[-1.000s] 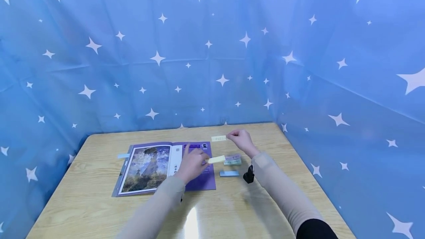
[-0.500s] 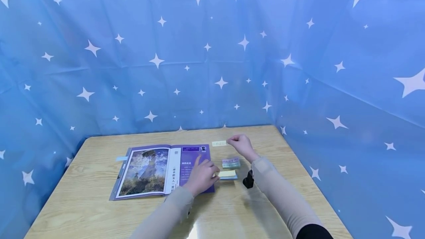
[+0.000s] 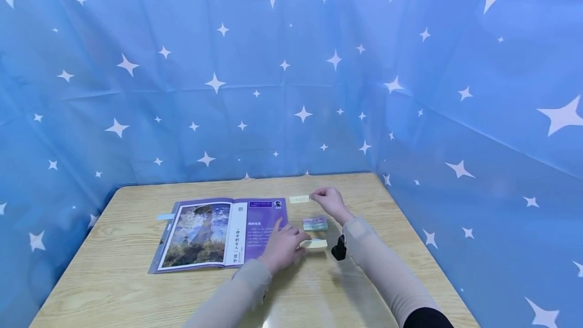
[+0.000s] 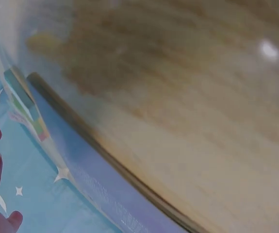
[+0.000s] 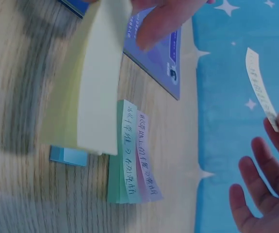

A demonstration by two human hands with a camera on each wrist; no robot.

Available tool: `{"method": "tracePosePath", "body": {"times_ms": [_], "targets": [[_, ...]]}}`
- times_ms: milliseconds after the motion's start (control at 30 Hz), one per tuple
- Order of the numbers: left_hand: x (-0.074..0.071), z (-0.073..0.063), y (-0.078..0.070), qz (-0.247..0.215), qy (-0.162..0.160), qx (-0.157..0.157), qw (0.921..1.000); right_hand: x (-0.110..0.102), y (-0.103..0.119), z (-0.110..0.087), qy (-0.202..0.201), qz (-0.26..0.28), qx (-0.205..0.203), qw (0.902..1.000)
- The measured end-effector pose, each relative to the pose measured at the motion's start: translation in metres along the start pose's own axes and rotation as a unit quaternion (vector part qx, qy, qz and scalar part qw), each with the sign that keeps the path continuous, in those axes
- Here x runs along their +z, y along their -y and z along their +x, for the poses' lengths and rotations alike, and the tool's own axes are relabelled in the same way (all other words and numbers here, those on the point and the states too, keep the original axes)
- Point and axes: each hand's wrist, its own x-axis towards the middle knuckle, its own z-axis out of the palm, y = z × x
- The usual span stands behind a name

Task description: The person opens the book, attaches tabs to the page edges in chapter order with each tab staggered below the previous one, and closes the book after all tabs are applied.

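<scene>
Pale yellow, the paper pad [image 3: 315, 245] was pinched by the left hand [image 3: 283, 247] at six o'clock from the green pad [image 3: 316, 227]; the right hand [image 3: 331, 201] pinched a written strip [image 3: 298, 199] at eleven o'clock from it. Since a second earlier, the left hand and paper pad had shifted toward four-thirty.

Counter [image 3: 114, 292]: wood-grained, smooth, glossy. Backdrop [image 3: 246, 65] beyond far edge: creased cloth. Yellow pad [image 5: 98, 87], written strip [image 5: 259, 87]: matt paper. Magazine [image 3: 267, 216]: smooth paper.
</scene>
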Motion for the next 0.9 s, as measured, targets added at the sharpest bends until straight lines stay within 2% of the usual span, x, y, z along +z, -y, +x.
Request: {"method": "tracePosePath", "body": {"times_ms": [233,500,900], "targets": [[0.012,-0.001,-0.004,0.018,0.017,0.006,0.9997,0.008,0.000,0.000,-0.001,-0.002,0.005,1.0000],[0.024,-0.005,-0.002,0.042,0.028,0.003,0.9987,0.017,-0.004,0.004,0.001,0.003,0.018,0.9998],[0.027,-0.003,0.000,0.044,0.034,0.008,0.9984,0.022,-0.011,0.004,0.017,0.017,0.027,0.9993]]}}
